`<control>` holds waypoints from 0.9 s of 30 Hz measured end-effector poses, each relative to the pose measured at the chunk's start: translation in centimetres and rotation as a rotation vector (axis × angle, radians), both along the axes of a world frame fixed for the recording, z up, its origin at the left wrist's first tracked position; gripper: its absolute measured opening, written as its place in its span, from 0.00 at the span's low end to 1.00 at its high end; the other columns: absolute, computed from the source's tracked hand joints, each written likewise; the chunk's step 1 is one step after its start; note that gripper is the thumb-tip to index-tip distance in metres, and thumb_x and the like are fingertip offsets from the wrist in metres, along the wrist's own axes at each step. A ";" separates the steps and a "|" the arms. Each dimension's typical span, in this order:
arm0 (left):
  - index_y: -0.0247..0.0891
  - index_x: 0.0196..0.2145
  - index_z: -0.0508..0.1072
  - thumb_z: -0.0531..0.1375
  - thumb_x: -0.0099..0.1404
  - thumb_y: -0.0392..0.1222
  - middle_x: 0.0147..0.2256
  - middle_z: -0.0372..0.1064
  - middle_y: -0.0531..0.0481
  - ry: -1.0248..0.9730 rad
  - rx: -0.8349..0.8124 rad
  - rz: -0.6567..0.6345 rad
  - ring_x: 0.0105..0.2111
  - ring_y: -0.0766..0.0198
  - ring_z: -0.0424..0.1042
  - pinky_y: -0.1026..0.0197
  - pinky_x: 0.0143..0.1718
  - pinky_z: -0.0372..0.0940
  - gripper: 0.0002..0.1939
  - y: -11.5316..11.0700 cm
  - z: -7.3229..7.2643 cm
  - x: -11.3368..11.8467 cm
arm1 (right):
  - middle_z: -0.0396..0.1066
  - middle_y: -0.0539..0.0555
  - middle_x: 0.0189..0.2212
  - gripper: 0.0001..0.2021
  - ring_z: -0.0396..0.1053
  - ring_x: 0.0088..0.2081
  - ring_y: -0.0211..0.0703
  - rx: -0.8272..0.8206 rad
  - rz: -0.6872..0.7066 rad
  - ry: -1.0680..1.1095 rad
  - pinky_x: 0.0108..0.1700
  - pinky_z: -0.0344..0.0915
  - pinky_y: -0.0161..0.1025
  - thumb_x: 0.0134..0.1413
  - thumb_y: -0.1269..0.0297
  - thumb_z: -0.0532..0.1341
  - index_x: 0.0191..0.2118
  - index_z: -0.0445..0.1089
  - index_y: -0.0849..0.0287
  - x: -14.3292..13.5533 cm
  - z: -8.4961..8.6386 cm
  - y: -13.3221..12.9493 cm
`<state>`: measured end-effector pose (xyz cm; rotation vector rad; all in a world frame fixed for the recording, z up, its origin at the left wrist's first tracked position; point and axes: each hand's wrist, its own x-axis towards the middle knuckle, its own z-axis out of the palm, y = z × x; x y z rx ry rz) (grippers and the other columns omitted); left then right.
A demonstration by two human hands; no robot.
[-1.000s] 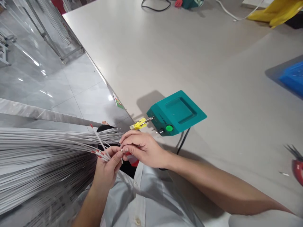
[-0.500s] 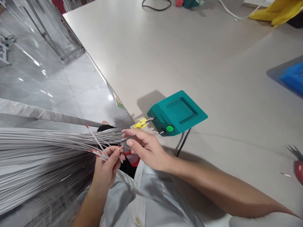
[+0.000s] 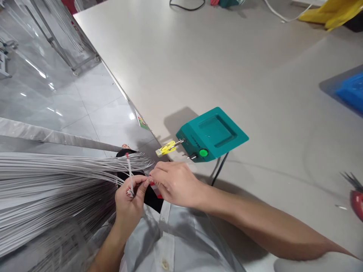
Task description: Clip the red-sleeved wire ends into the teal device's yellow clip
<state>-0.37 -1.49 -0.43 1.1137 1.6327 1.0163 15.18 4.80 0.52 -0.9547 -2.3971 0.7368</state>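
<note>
Several white wires with red ends (image 3: 130, 192) are gripped in my left hand (image 3: 129, 198), and one of them sticks up above the fingers. My right hand (image 3: 176, 183) is closed, its fingertips pinched against those of my left hand; a small red tip shows between them, the rest is covered by the fingers. A large bundle of white wires (image 3: 56, 166) runs in from the left, its loose ends just beyond my hands. Past my right hand stands a teal device (image 3: 211, 134) with a green button and a yellow clip (image 3: 166, 149) on a metal rod.
The pale table (image 3: 227, 68) fills the right side. On it lie a blue plastic item (image 3: 351, 92), a yellow item (image 3: 331, 15) and a red holder (image 3: 357, 204) with dark prongs. A plastic-wrapped bar (image 3: 56, 136) crosses at left, and a metal rack (image 3: 62, 49) stands on the floor.
My right hand has closed from spread fingers and come down to meet my left fingertips. My left hand has turned, so the wires in it point differently.
</note>
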 end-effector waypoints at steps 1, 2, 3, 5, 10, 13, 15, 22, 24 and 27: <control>0.37 0.28 0.75 0.61 0.56 0.39 0.25 0.70 0.52 0.053 0.030 0.005 0.26 0.67 0.67 0.65 0.29 0.61 0.04 -0.1 0.0 0.1 | 0.68 0.54 0.23 0.10 0.64 0.26 0.37 -0.133 -0.013 0.015 0.27 0.57 0.33 0.52 0.72 0.52 0.26 0.68 0.63 0.0 0.1 0.0; 0.37 0.28 0.75 0.61 0.56 0.39 0.25 0.70 0.52 0.076 0.045 0.015 0.26 0.67 0.67 0.65 0.29 0.61 0.04 -0.1 0.1 0.2 | 0.67 0.52 0.21 0.10 0.63 0.24 0.35 -0.309 -0.030 0.057 0.26 0.57 0.32 0.53 0.71 0.53 0.25 0.68 0.63 -0.1 0.1 0.1; 0.37 0.28 0.75 0.61 0.56 0.39 0.24 0.70 0.52 0.069 0.044 0.031 0.25 0.66 0.67 0.65 0.28 0.61 0.04 -0.1 0.1 0.3 | 0.66 0.50 0.19 0.10 0.62 0.22 0.33 -0.521 -0.049 0.126 0.24 0.56 0.30 0.53 0.69 0.53 0.25 0.68 0.62 -0.2 0.1 0.2; 0.37 0.29 0.74 0.61 0.56 0.40 0.22 0.68 0.53 -0.025 0.020 0.092 0.23 0.67 0.66 0.65 0.26 0.61 0.05 -0.2 0.0 0.7 | 0.62 0.46 0.15 0.11 0.59 0.18 0.31 -0.987 -0.060 0.317 0.20 0.54 0.29 0.52 0.62 0.56 0.24 0.67 0.62 -0.5 -0.2 0.4; 0.36 0.28 0.73 0.62 0.55 0.42 0.22 0.68 0.54 -0.314 -0.043 0.260 0.20 0.70 0.63 0.68 0.21 0.57 0.06 -0.2 -0.3 1.6 | 0.58 0.43 0.12 0.13 0.58 0.13 0.30 -1.535 -0.027 0.652 0.15 0.54 0.29 0.41 0.56 0.61 0.22 0.66 0.63 -1.0 -0.7 0.6; 0.36 0.29 0.72 0.63 0.55 0.42 0.22 0.69 0.54 -0.392 -0.057 0.304 0.17 0.74 0.58 0.70 0.18 0.53 0.07 -0.1 -0.3 1.7 | 0.58 0.43 0.14 0.10 0.60 0.14 0.30 -1.375 -0.114 0.527 0.16 0.56 0.28 0.46 0.61 0.59 0.23 0.65 0.63 -0.8 -0.4 0.5; 0.36 0.30 0.72 0.63 0.55 0.42 0.22 0.70 0.55 -0.409 -0.048 0.323 0.15 0.76 0.55 0.71 0.16 0.50 0.07 0.0 -0.2 1.6 | 0.61 0.45 0.16 0.07 0.61 0.15 0.30 -1.199 -0.172 0.403 0.17 0.58 0.29 0.50 0.65 0.56 0.26 0.66 0.62 -0.7 -0.2 0.3; 0.36 0.31 0.73 0.63 0.55 0.40 0.23 0.70 0.54 -0.422 -0.064 0.211 0.18 0.74 0.59 0.71 0.18 0.52 0.06 -0.2 -0.3 1.1 | 0.70 0.51 0.27 0.07 0.65 0.26 0.34 -0.601 -0.108 0.450 0.27 0.63 0.32 0.52 0.65 0.57 0.33 0.71 0.61 -0.5 0.4 0.5; 0.36 0.32 0.74 0.63 0.55 0.41 0.24 0.70 0.52 -0.348 -0.074 0.148 0.21 0.71 0.62 0.69 0.20 0.56 0.07 -0.2 -0.3 0.9 | 0.69 0.52 0.24 0.10 0.65 0.28 0.35 -0.386 -0.039 0.415 0.31 0.62 0.33 0.55 0.68 0.54 0.28 0.70 0.61 -0.3 0.3 0.7; 0.36 0.30 0.75 0.63 0.55 0.41 0.24 0.70 0.51 -0.209 -0.083 0.065 0.25 0.67 0.66 0.66 0.25 0.59 0.07 -0.1 -0.3 0.6 | 0.69 0.53 0.26 0.11 0.64 0.28 0.36 -0.118 0.046 0.232 0.29 0.59 0.33 0.55 0.70 0.52 0.28 0.69 0.61 0.2 -0.1 0.7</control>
